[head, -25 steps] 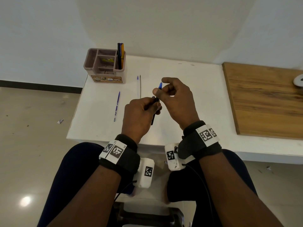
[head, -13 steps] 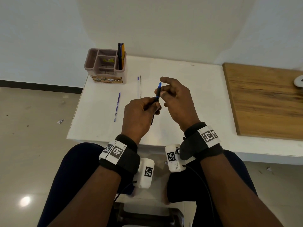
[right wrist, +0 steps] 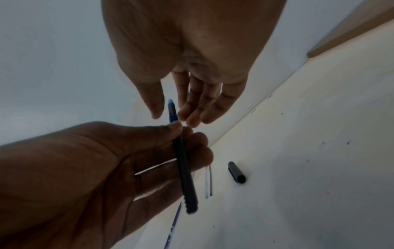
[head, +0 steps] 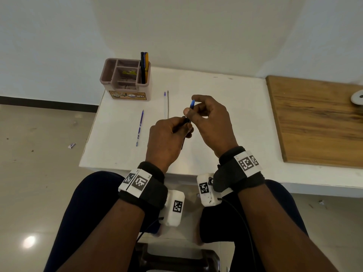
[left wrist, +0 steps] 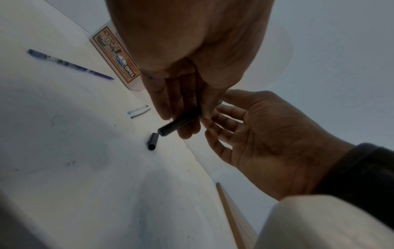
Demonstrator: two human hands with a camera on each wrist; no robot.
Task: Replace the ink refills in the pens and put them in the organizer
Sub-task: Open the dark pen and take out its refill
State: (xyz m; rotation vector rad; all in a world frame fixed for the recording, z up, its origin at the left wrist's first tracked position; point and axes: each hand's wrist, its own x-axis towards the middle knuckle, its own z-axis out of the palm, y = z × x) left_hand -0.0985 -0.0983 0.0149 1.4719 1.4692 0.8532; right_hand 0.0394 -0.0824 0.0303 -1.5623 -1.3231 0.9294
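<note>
head view: left hand (head: 167,142) still grips pen (right wrist: 184,171), right hand (head: 210,122) re-pinches blue tip (head: 192,104).

The label (head: 127,94) on the organizer's (head: 125,75) front, beyond the left hand's fingertips (left wrist: 166,116), reads "JOYO OPEL".

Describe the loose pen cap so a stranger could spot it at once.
Start at the white table, near where the left hand holds the black pen. The cap lies just below that pen's ridged end. It is short, stubby and dark, unlike the long thin refills beyond.
</note>
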